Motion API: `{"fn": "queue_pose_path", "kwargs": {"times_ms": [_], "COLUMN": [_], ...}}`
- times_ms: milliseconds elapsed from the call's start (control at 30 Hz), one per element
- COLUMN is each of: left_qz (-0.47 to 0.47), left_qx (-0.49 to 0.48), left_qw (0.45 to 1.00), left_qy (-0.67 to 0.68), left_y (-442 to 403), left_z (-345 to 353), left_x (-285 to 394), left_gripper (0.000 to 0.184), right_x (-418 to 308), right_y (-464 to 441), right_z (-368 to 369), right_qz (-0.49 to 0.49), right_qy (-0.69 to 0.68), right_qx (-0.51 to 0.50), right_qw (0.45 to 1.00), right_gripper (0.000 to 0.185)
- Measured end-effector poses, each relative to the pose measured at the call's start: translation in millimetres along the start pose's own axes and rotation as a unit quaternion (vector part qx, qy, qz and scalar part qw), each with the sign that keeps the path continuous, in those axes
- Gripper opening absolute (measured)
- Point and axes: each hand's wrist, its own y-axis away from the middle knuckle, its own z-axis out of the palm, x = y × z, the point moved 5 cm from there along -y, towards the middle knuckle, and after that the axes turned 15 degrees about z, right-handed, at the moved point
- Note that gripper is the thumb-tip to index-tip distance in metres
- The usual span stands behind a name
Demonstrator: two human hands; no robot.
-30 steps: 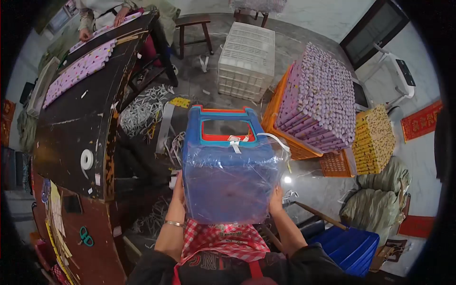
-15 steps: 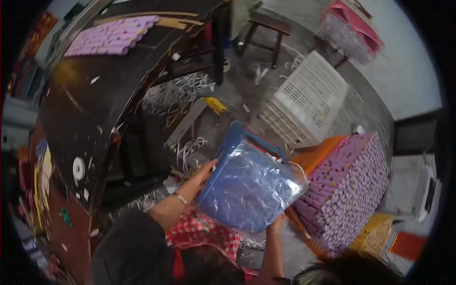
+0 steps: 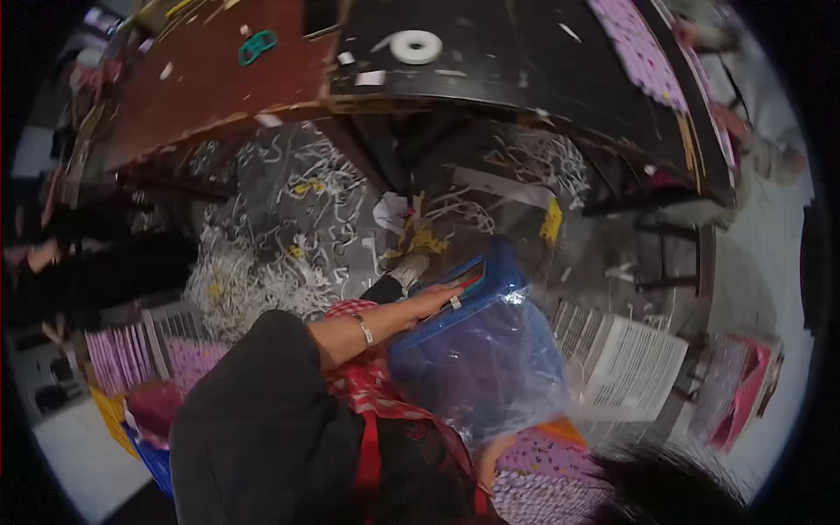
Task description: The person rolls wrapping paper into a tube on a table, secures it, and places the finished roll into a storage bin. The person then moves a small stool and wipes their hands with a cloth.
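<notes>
A blue plastic object (image 3: 477, 359) with a frame-like opening along its far side is covered by shiny clear film; its exact kind I cannot make out. My left hand (image 3: 433, 304) grips its far left edge by the opening, fingers closed over the rim. Inside the opening, some red and teal shows. At the near right, my right hand (image 3: 492, 457) is low against the film, its fingers hidden. Just beyond it lies a stack of purple patterned rolls (image 3: 547, 490), partly covered by the film.
Ahead stands a dark table (image 3: 490, 52) with a white tape roll (image 3: 416, 47), green scissors (image 3: 257, 47) and purple rolls (image 3: 643, 52). White paper strips (image 3: 249, 284) litter the floor. A white slatted crate (image 3: 634, 367) is at the right, and a person's dark-clothed legs (image 3: 114, 271) at the left.
My view has swung left toward the table. The blue object is still with me; my left hand has moved to its rim beside the opening, and less of my right hand shows.
</notes>
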Motion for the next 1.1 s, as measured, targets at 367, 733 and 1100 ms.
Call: {"fn": "queue_pose_path", "kwargs": {"times_ms": [367,733,1100], "left_qz": [0.167,0.220,0.296], "left_qx": [0.222,0.342,0.497], "left_qw": [0.946,0.871,0.759], "left_qy": [0.167,0.275,0.300], "left_y": [130.1,330.6,405.5], "left_z": [-211.3,-358.5,-338.0], "left_x": [-58.3,-69.0,-120.0], "left_gripper": [0.042,0.069,0.072], "right_x": [-157.6,-387.6,-524.5], "right_y": [-29.7,99.3,168.6], "right_z": [60.7,78.5,101.9], "right_qz": [-0.124,-0.216,-0.407], "right_qy": [-0.551,-0.323,-0.065], "right_qx": [-0.380,-0.483,-0.506], "right_qw": [0.733,0.785,0.757], "right_gripper": [0.036,0.053,0.052]}}
